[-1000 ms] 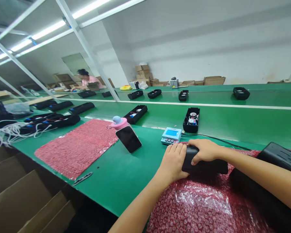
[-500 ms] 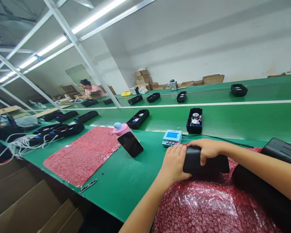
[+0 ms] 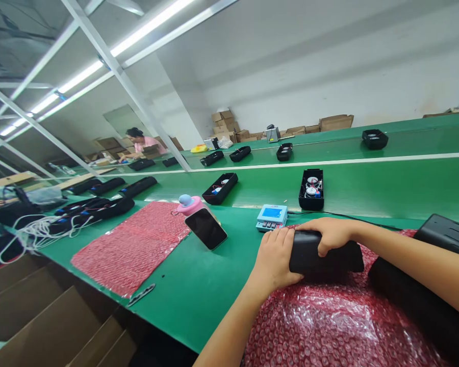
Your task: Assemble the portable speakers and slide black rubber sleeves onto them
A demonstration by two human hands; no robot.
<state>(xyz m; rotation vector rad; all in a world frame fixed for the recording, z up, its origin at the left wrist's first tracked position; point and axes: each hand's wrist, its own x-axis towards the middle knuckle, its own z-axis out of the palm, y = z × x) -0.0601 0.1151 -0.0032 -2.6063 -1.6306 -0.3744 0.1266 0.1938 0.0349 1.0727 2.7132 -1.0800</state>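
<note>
Both my hands grip a black oblong casing [image 3: 329,257] that lies on a red bubble-wrap sheet [image 3: 321,326] at the near edge of the green bench. My left hand [image 3: 275,257] presses against its left end, fingers together. My right hand [image 3: 329,233] wraps over its top from the right. Just behind the hands sits a small light-blue meter with a screen [image 3: 271,216], a black cable running from it to the right.
A phone [image 3: 206,228] leans on a pink bottle [image 3: 189,204]. A second red bubble-wrap sheet [image 3: 132,247] lies to the left. Open black casings [image 3: 311,188] ride the green conveyor [image 3: 386,186]. Another black casing [image 3: 443,234] lies at right. A person works far left.
My hands and the black casing stay as they were. The view has shifted slightly, and the open casings on the conveyor have drifted a little to the right.
</note>
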